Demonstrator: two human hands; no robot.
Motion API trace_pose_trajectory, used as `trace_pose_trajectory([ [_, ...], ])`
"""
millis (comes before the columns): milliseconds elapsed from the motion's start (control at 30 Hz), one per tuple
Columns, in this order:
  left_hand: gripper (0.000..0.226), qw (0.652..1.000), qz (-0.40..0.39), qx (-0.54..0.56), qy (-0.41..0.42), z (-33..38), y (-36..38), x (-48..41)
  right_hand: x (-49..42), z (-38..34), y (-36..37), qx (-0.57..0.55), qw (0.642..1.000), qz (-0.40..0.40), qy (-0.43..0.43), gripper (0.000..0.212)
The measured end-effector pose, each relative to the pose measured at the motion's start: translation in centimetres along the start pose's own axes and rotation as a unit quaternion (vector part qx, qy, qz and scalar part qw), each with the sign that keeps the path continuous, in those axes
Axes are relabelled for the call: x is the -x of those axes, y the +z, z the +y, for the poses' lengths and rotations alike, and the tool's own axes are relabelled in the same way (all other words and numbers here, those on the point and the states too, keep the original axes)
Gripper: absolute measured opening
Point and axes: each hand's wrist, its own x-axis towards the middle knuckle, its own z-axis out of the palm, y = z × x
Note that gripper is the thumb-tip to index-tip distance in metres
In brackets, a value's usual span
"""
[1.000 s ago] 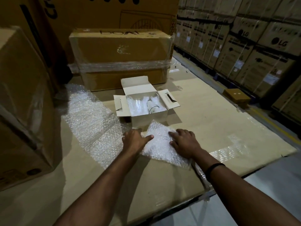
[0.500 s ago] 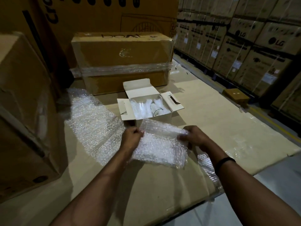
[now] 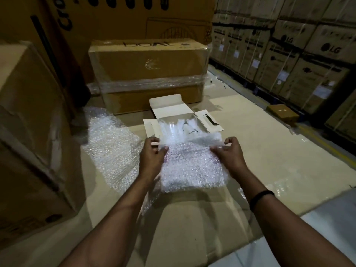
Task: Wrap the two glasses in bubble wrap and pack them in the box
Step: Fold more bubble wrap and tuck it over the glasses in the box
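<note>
A small white box [image 3: 167, 102] stands open on flat cardboard, its flaps spread. Inside it lie wrapped glasses [image 3: 179, 127] in bubble wrap, with a dark glass rim showing. Just in front of the box I hold a folded sheet of bubble wrap [image 3: 192, 166] lifted off the surface. My left hand [image 3: 152, 157] pinches its left upper edge and my right hand [image 3: 229, 155] pinches its right upper edge. The sheet's top edge overlaps the box's near side.
A larger loose sheet of bubble wrap [image 3: 109, 143] lies to the left. A taped brown carton [image 3: 148, 74] stands behind the box, a big carton [image 3: 28, 132] at left. Stacked cartons [image 3: 289, 54] line the right. A small brown box [image 3: 283, 112] sits on the floor.
Both hands took hold of the bubble wrap sheet that lay pressed on the cardboard, lifted it and carried it towards the open box.
</note>
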Motion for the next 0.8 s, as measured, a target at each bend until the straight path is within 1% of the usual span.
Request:
trace_pose_trajectory([
  [67,0.028,0.996,0.067,-0.048,0.029,0.9,0.6,-0.2,-1.3,-0.9,0.5,0.049,0.997,0.006,-0.056,0.044],
  [133,0.024,0.984,0.117,-0.103,0.084,1.1,1.1,-0.8,-2.8,-1.8,0.6,0.065,0.994,-0.01,-0.088,0.042],
  [200,0.016,0.965,0.135,-0.172,0.146,1.2,1.4,-1.9,-4.4,-2.8,0.6,0.053,0.993,-0.04,-0.1,0.039],
  [267,0.003,0.948,0.148,-0.229,0.164,1.4,1.5,-3.2,-6.1,-4.0,0.4,0.057,0.99,-0.086,-0.1,0.026],
  [300,0.013,0.944,0.155,-0.244,0.158,1.7,1.5,-3.9,-7.2,-4.6,0.4,0.062,0.988,-0.107,-0.092,0.018],
  [333,0.021,0.943,0.153,-0.253,0.15,1.7,1.6,-4.6,-8.3,-5.1,0.4,0.069,0.987,-0.12,-0.084,0.014],
  [400,0.029,0.937,0.135,-0.29,0.14,1.9,1.7,-6.1,-10.8,-5.5,0.8,0.093,0.983,-0.136,-0.078,0.013],
  [467,0.037,0.921,0.09,-0.355,0.132,1.6,1.6,-7.6,-13.1,-5.6,1.5,0.14,0.975,-0.142,-0.097,0.013],
  [533,0.048,0.902,0.037,-0.416,0.107,1.5,1.5,-8.7,-15.1,-5.5,2.3,0.219,0.959,-0.136,-0.12,0.017],
  [600,0.056,0.867,-0.003,-0.491,0.083,1.7,1.4,-9.5,-16.0,-5.5,3.1,0.32,0.926,-0.133,-0.151,0.026],
  [700,0.058,0.807,-0.044,-0.584,0.076,2.0,1.7,-10.5,-16.6,-5.4,4.2,0.446,0.857,-0.147,-0.214,0.033],
  [733,0.057,0.794,-0.051,-0.601,0.075,2.0,1.9,-10.8,-16.7,-5.2,4.5,0.482,0.829,-0.151,-0.24,0.035],
  [800,0.055,0.785,-0.061,-0.614,0.066,1.9,2.1,-11.2,-17.0,-5.2,4.9,0.56,0.761,-0.167,-0.282,0.039],
])
